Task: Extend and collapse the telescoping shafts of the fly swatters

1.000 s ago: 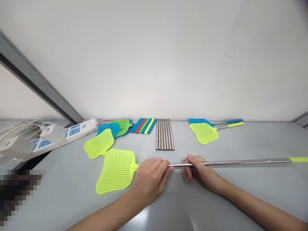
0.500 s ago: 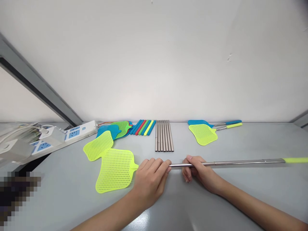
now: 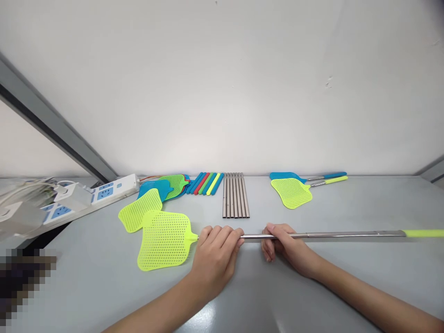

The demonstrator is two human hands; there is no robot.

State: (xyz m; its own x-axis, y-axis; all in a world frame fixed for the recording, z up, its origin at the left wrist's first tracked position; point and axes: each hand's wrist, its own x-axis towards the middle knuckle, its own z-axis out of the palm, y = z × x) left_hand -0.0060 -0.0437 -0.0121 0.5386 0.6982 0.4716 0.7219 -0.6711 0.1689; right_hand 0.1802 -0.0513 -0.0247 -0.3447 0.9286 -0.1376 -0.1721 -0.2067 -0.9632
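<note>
A yellow-green fly swatter [image 3: 164, 241] with a long metal telescopic rod lies across both my hands, its head to the left and its yellow-green grip running off the right edge. My left hand [image 3: 217, 252] is closed round the rod close to the perforated head. Farther right along the rod, my right hand [image 3: 282, 243] is closed on it, thumb on top and fingers curled beneath. Beyond my hands several bare metal rods [image 3: 236, 196] lie side by side, beside a row of coloured handle grips [image 3: 205, 183].
Loose swatter heads, among them a yellow-green one [image 3: 140, 210] and a blue one [image 3: 156, 188], overlap at the left. Two short swatters, with a yellow-green head [image 3: 291, 193] and a blue head [image 3: 286, 175], lie back right. A power strip [image 3: 114, 187] with plugs runs along the left.
The swatter's head has tilted a little and its near edge sits slightly higher in view. Both hands keep their hold on the rod; the whole view has shifted slightly.
</note>
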